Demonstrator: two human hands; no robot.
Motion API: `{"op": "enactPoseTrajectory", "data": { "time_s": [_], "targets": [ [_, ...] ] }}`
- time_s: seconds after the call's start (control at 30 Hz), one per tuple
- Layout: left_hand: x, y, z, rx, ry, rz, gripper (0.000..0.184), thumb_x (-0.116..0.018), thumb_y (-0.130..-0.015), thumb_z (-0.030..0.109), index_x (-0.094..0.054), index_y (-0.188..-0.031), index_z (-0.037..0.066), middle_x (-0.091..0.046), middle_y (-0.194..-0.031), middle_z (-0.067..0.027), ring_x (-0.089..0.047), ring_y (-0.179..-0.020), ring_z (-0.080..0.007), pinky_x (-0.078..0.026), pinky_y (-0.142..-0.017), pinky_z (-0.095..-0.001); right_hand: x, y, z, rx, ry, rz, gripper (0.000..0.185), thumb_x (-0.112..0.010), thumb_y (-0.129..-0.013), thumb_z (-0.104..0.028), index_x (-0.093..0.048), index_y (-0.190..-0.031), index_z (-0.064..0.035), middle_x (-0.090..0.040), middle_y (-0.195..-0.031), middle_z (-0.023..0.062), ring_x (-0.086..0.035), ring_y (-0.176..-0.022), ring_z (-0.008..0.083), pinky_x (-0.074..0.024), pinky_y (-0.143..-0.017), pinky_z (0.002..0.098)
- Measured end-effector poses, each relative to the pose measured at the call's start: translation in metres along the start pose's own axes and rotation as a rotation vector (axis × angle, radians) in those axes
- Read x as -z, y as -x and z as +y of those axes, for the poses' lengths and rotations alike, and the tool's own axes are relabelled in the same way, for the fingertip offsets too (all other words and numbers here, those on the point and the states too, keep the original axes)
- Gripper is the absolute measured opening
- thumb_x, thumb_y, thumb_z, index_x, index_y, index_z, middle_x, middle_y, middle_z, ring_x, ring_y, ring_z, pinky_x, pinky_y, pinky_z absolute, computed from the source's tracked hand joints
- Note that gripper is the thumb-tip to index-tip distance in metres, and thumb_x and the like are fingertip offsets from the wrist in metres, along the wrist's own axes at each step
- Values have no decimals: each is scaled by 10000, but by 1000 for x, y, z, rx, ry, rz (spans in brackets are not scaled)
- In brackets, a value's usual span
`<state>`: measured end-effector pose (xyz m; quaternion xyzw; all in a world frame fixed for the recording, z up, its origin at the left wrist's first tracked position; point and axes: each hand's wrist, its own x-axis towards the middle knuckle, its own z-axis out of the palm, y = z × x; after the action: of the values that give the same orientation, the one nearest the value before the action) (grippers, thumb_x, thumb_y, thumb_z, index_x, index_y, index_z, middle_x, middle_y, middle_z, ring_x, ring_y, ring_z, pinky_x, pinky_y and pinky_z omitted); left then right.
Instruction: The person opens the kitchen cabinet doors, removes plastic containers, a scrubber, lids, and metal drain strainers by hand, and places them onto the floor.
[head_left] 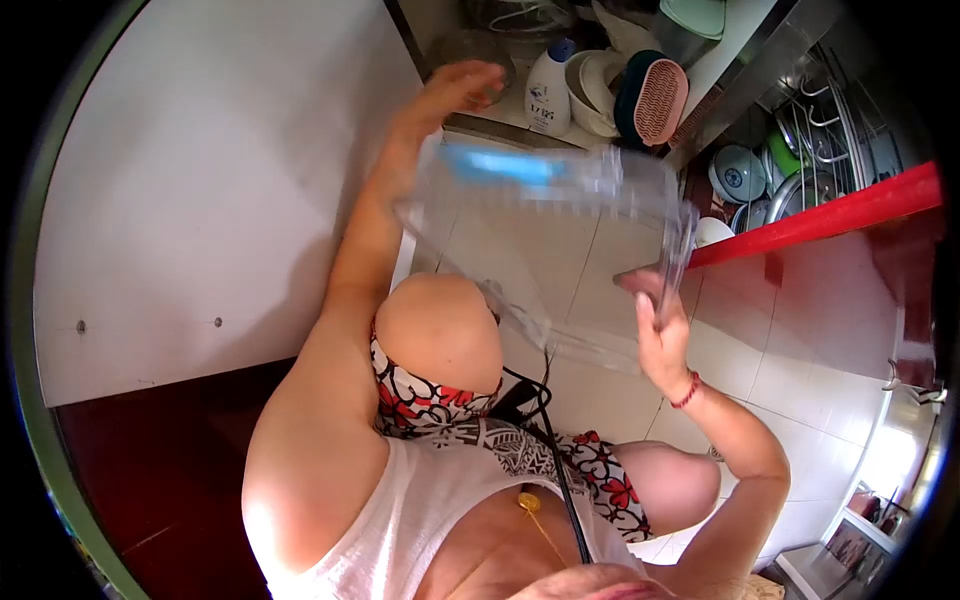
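Observation:
My right hand (660, 335) grips the side wall of a clear plastic bin (610, 190), thumb on the near face and fingers partly seen through the plastic. The bin is tilted in front of my knees, above the floor, with a blue patch (500, 165) along its upper side. My left hand (455, 95) reaches to the opening of a low cupboard, its fingers stretched out and slightly blurred, with nothing visibly held. Close behind those fingers is a clear round bowl-like thing (475, 50). To the right of that hand stands a white bottle with a blue cap (548, 95).
White bowls (590, 105) and a pink perforated basket (661, 100) stand on the cupboard shelf (510, 108). An open white door (200, 200) is at my left. At right, a red-edged drawer front (830, 215) sits by a wire rack with dishes (738, 172). Pale floor tiles (800, 350) lie below.

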<state>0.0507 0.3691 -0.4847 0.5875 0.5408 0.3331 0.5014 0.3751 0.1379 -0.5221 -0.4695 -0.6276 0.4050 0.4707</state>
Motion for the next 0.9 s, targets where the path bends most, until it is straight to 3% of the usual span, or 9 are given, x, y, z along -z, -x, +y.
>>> {"op": "enactPoseTrajectory", "data": {
  "time_s": [0.1, 0.17, 0.3, 0.37, 0.5, 0.57, 0.63, 0.73, 0.9],
  "targets": [
    [-25, -51, -30, -150, -376, 37, 662, -658, -739, 311, -378, -1278, 49, -520, -1139, -117, -502, -1050, -229, -438, -837, -330, 16, 19, 10, -71, 49, -11, 234, -460, -868, -99, -505, -1071, 8, -595, -975, 98, -557, -878, 196, -418, -789, 303],
    [-32, -113, -87, -318, -441, 40, 726, -719, -657, 294, -388, -1256, 52, -504, -1153, -168, -481, -1077, -257, -394, -911, -350, 22, 34, 15, -64, 145, 68, 231, -452, -872, -99, -502, -1065, 17, -592, -975, 105, -561, -888, 201, -421, -793, 304],
    [-46, -95, -41, -373, -369, 50, 740, -736, -627, 192, -378, -1256, 44, -519, -1142, -180, -486, -1086, -275, -397, -914, -355, 30, 54, 23, -55, 100, 127, 238, -431, -876, -102, -492, -1049, 49, -592, -953, 142, -567, -913, 224, -429, -810, 322],
    [-36, -110, -43, -182, -385, 2, 715, -746, -598, 133, -411, -1222, 35, -550, -1100, -173, -530, -1017, -302, -420, -883, -362, 28, 58, 16, -47, 89, 124, 233, -425, -874, -94, -493, -1039, 57, -592, -945, 150, -566, -916, 230, -427, -819, 328],
    [-26, -109, -55, -355, -476, 40, 632, -745, -606, 146, -463, -1160, 33, -587, -1022, -167, -577, -917, -309, -455, -815, -371, 31, 61, 17, -57, 107, 187, 232, -432, -872, -84, -500, -1042, 58, -599, -951, 146, -569, -909, 226, -421, -823, 320],
    [-25, -119, -69, -498, -515, 194, 552, -751, -611, 190, -517, -1085, 33, -602, -964, -181, -594, -868, -307, -469, -758, -378, 35, 55, 14, -30, 121, 219, 233, -435, -871, -85, -504, -1042, 58, -602, -952, 144, -571, -903, 224, -420, -824, 319],
    [-26, -126, -73, -437, -498, 265, 522, -754, -610, 218, -529, -1038, 20, -603, -937, -193, -594, -863, -312, -467, -752, -384, 38, 53, 4, 5, 202, 228, 160, -443, -885, -93, -498, -838, 50, -574, -1011, 181, -549, -934, 222, -416, -821, 319],
    [-21, -144, -77, -372, -520, 410, 485, -754, -612, 262, -543, -959, -3, -602, -891, -209, -594, -854, -317, -463, -740, -396, 42, 51, 9, 4, 227, 211, 172, -457, -878, -80, -453, -745, 30, -575, -1015, 183, -555, -918, 220, -415, -806, 308],
    [-9, -172, -68, -545, -682, 676, 517, -743, -617, 344, -545, -926, -18, -593, -838, -200, -591, -806, -316, -470, -685, -413, 37, 52, 10, -226, 223, 175, 132, -485, -860, -59, -475, -755, 19, -585, -973, 138, -555, -828, 161, -414, -775, 283]
  ]
}}
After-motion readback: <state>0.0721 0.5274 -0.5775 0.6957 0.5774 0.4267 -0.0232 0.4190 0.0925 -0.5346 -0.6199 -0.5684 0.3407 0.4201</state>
